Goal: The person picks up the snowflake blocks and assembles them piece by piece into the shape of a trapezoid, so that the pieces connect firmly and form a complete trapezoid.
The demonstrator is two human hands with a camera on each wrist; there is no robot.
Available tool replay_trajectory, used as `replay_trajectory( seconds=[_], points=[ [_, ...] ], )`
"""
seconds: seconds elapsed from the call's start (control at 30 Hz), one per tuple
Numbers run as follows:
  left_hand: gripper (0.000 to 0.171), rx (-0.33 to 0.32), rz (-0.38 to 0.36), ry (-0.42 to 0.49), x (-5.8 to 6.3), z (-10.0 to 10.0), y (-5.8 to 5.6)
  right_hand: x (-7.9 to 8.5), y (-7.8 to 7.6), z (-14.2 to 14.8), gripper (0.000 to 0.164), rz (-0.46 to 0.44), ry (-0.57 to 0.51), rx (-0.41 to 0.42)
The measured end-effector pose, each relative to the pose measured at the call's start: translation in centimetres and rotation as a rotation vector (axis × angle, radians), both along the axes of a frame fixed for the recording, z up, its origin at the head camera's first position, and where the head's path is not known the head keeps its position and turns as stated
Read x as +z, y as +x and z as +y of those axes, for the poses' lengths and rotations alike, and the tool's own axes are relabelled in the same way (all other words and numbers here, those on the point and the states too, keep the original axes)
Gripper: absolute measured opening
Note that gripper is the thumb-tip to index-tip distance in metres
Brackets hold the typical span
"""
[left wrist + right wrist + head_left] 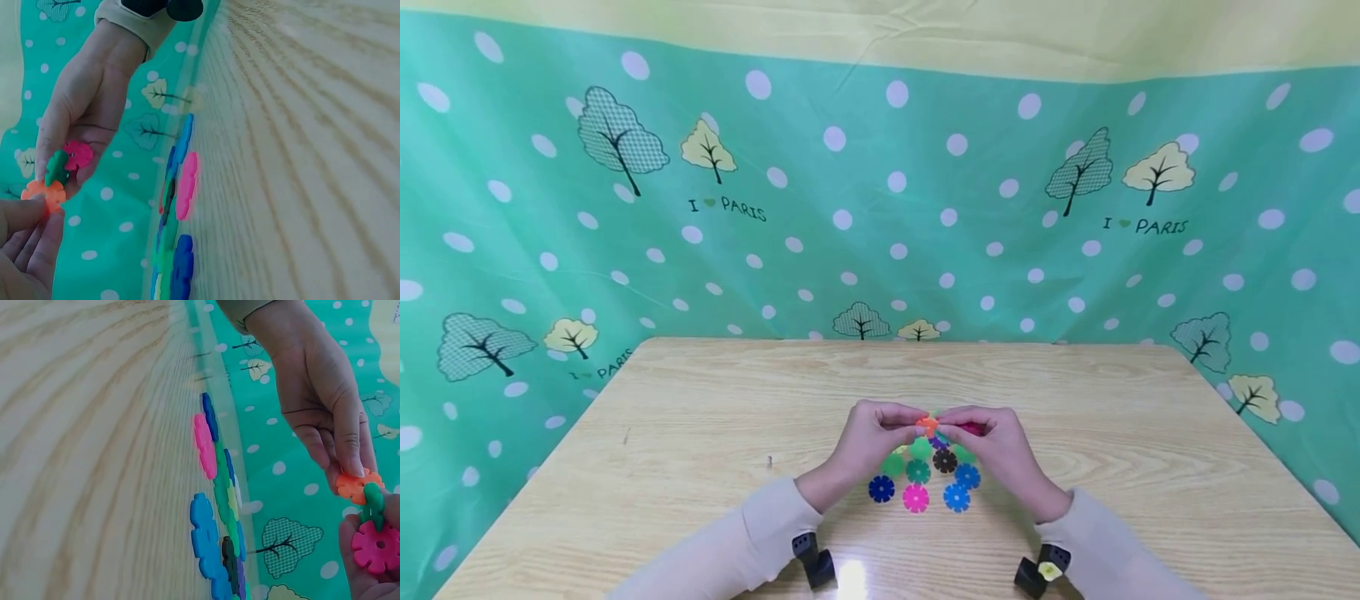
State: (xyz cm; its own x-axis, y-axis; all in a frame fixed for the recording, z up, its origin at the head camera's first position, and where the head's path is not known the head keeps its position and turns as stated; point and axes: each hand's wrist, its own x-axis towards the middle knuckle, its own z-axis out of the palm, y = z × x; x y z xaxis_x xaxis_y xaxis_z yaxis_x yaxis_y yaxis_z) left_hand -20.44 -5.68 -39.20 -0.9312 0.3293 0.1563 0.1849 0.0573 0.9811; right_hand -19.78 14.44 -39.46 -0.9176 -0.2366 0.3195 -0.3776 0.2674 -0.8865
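Both hands meet above the far side of a group of notched plastic discs. An orange notched disc [927, 427] is pinched between thumb and fingers of my left hand [868, 433]. My right hand [996, 437] grips a deep-pink notched disc [377, 547] and a green notched disc [374, 503] slotted together. The green one stands edge-on between the pink and the orange, right against the orange disc's rim in both wrist views. In the head view my right fingers mostly cover the pink disc.
Several loose discs lie flat on the wooden table [700, 450] under and before the hands: dark blue [882, 489], pink [916, 498], blue [957, 498], dark brown [944, 461] and green [917, 472] among them. A green dotted cloth [895, 250] hangs behind the table's far edge.
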Motion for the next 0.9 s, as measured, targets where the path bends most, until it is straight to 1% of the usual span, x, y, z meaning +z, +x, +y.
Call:
replay_trajectory(
  seconds=[0.07,0.13,0.27,0.47,0.6,0.7,0.83,0.9],
  points=[
    [0.024,-0.013,0.003,-0.008,-0.1,-0.3,-0.1,-0.1,0.0,0.1,0.014,0.007,0.005,0.000],
    [0.026,-0.017,0.016,-0.038,-0.3,-0.7,-0.3,-0.2,0.1,0.2,0.014,-0.005,0.004,-0.016],
    [0.027,0.013,0.036,-0.135,-0.8,-2.3,-0.9,-0.2,0.3,0.7,0.012,-0.032,-0.005,-0.049],
    [0.031,0.073,-0.031,-0.238,-1.5,-4.8,-2.4,-0.2,0.3,1.7,0.011,-0.007,0.019,-0.066],
    [0.032,0.110,-0.076,-0.280,-1.9,-6.0,-3.6,-0.3,0.3,2.2,0.012,-0.012,0.039,-0.077],
    [0.032,0.125,-0.101,-0.309,-2.4,-6.4,-4.4,-0.3,0.2,2.4,0.012,-0.012,0.047,-0.083],
    [0.031,0.127,-0.105,-0.372,-2.8,-6.7,-5.3,-0.1,0.3,2.4,0.012,-0.007,0.051,-0.089],
    [0.031,0.115,-0.092,-0.411,-2.9,-6.7,-5.6,0.0,0.4,2.3,0.012,-0.004,0.046,-0.085]
  ],
)
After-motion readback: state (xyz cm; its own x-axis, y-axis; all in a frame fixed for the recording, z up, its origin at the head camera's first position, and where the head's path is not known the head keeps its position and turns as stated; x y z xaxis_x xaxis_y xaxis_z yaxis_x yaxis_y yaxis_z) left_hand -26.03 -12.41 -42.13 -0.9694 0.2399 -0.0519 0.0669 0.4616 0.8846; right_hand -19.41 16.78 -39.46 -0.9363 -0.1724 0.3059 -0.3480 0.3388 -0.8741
